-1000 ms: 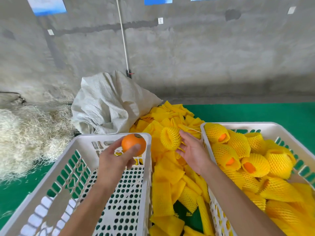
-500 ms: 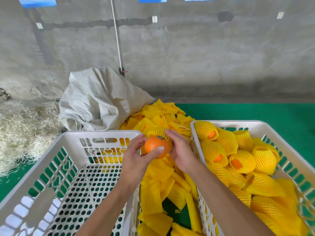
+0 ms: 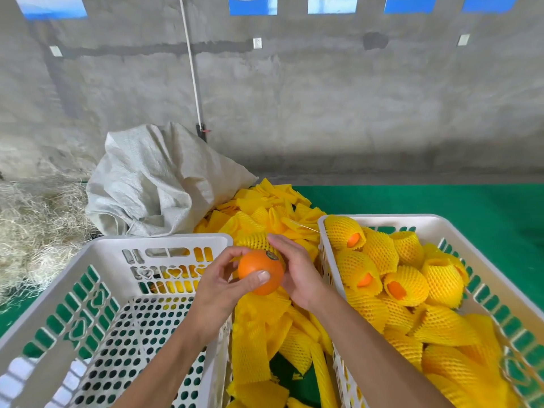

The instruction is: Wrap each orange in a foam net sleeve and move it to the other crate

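My left hand (image 3: 219,285) grips a bare orange (image 3: 256,267) with thumb and fingers, above the gap between the two crates. My right hand (image 3: 297,270) holds a yellow foam net sleeve (image 3: 253,242) against the far side of the orange; the sleeve's open end touches the fruit. The left white crate (image 3: 88,290) shows only its perforated bottom. The right white crate (image 3: 482,248) holds several oranges wrapped in yellow sleeves (image 3: 406,285).
A heap of loose yellow foam sleeves (image 3: 273,328) lies between the crates on the green mat (image 3: 441,201). A crumpled white woven sack (image 3: 156,181) sits behind the left crate, straw (image 3: 32,231) at far left, a concrete wall behind.
My left hand brought the orange rightward from over the left crate to the sleeve. My right hand lifted the sleeve off the heap and now holds it against the orange.
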